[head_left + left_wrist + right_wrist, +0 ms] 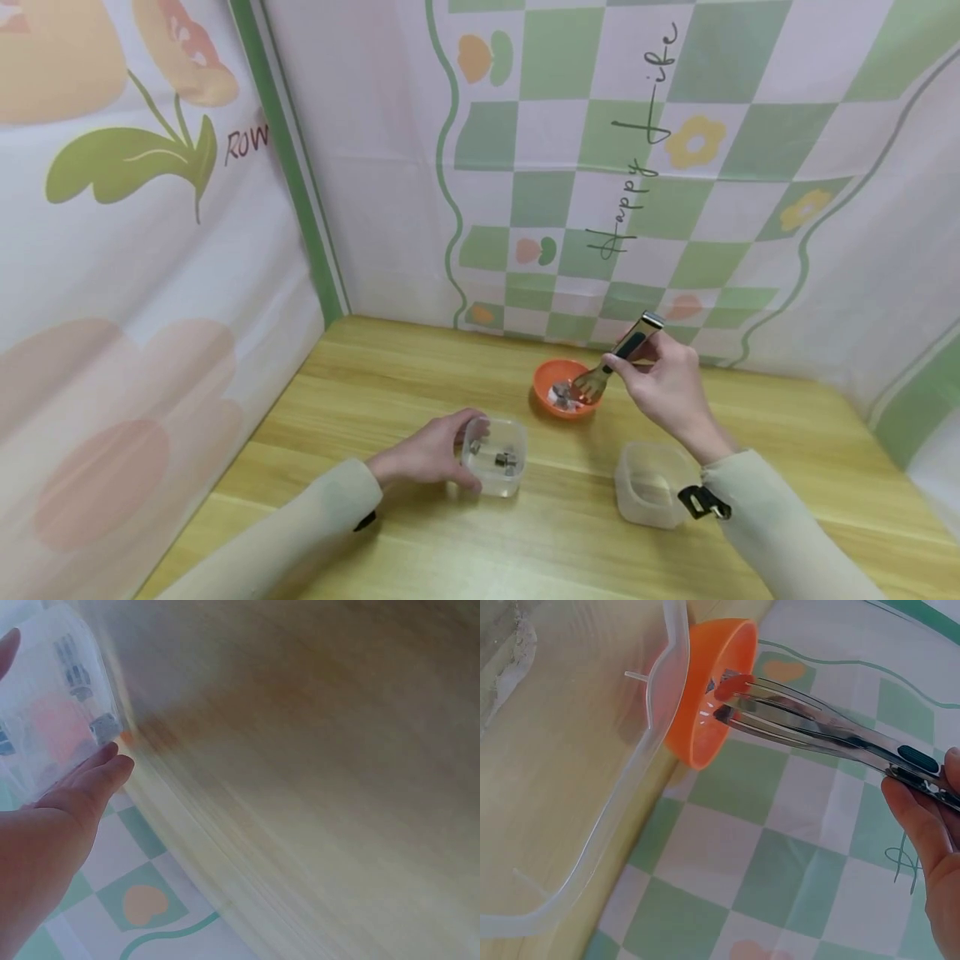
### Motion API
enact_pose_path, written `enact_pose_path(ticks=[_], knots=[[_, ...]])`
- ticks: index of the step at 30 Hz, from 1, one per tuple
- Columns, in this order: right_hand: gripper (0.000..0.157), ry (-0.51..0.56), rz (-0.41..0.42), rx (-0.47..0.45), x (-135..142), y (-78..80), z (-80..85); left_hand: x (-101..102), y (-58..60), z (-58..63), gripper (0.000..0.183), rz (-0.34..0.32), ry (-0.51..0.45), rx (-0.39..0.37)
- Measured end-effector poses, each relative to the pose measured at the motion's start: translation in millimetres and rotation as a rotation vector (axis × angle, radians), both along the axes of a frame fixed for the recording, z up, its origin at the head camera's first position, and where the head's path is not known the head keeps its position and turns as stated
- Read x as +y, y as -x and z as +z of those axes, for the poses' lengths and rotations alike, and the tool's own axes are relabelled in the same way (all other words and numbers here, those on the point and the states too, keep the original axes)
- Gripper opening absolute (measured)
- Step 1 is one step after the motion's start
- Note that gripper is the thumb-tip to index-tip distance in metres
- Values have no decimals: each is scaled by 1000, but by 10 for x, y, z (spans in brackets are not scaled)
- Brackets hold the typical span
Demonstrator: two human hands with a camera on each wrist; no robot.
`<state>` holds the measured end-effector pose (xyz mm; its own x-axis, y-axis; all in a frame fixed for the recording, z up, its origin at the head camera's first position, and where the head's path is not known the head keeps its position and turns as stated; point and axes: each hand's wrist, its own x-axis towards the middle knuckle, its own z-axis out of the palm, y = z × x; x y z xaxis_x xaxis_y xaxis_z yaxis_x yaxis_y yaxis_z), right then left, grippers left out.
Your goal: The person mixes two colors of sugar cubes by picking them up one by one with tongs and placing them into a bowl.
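My right hand (667, 390) grips metal serving tongs (636, 340) with dark handle inlays. Their slotted tips reach down into a small orange bowl (542, 390), among small grey metallic and pale pieces (561, 395). In the right wrist view, the tips of the tongs (802, 720) are at a reddish piece (733, 687) inside the bowl. My left hand (427, 454) holds a clear plastic container (497, 490) from its left side, thumb near the front and fingers at the back. A few small dark metallic pieces (506, 460) lie in that container.
A second translucent container (648, 515) stands on the wooden table (555, 550), below my right wrist. Hanging cloth with green and white checks (551, 200) rises behind the table's back edge. Another printed cloth (150, 275) borders the left side.
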<state>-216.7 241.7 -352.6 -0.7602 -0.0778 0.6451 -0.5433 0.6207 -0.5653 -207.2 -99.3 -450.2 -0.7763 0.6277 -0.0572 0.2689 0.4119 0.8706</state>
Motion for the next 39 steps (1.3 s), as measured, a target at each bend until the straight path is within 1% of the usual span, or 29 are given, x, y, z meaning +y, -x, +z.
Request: enact_pose_path(ticks=[9,16,19,22,26,30,34,39], knots=[[27,16,-9,-47,-7,-15,19,7,-13,22,91,4,6,-3],[27,37,-11,-15,-72,-116,89,6,-14,18,90,3,4,1],[25,58,12,-1,-140,-182,114,9,-13,18,90,3,7,2],[25,83,53,11,-223,-248,123,8,-14,17,89,0,9,3],[27,108,111,31,-335,-320,128,7,-6,3,89,-2,14,10],[29,132,143,40,-427,-384,125,10,-4,-2,90,-1,23,17],[32,133,183,42,-508,-436,127,20,-10,11,91,-2,22,19],[34,141,256,37,-612,-471,125,24,-9,17,93,8,21,22]])
